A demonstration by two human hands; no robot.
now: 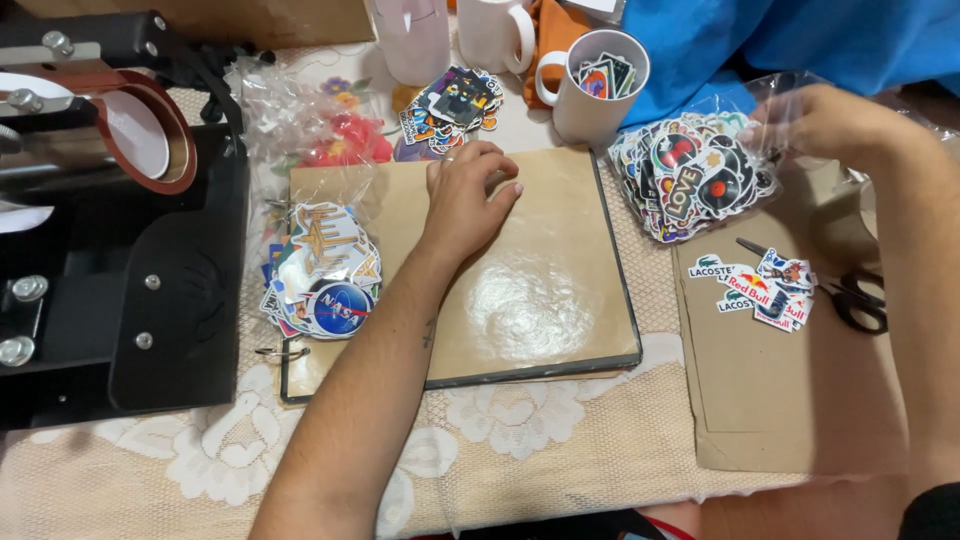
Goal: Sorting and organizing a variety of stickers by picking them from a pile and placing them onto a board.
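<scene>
The left hand (468, 190) lay flat and open on a stiff brown notebook (520, 290), while right of the notebook the right hand (815, 125) pinched a light, slippery clear bag of stickers (690, 180) by its top edge.

Left hand (465, 195) flat on brown notebook (540, 290); right hand (815, 125) grips sticker bag (690, 180).

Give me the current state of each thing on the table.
Left hand: flat on the notebook.
Right hand: pinching the sticker bag.
Notebook: closed, lying flat.
Sticker bag: full, lying on its side.
Scissors: shut, untouched.
Mug with stickers: upright.
Mug press: empty.
</scene>
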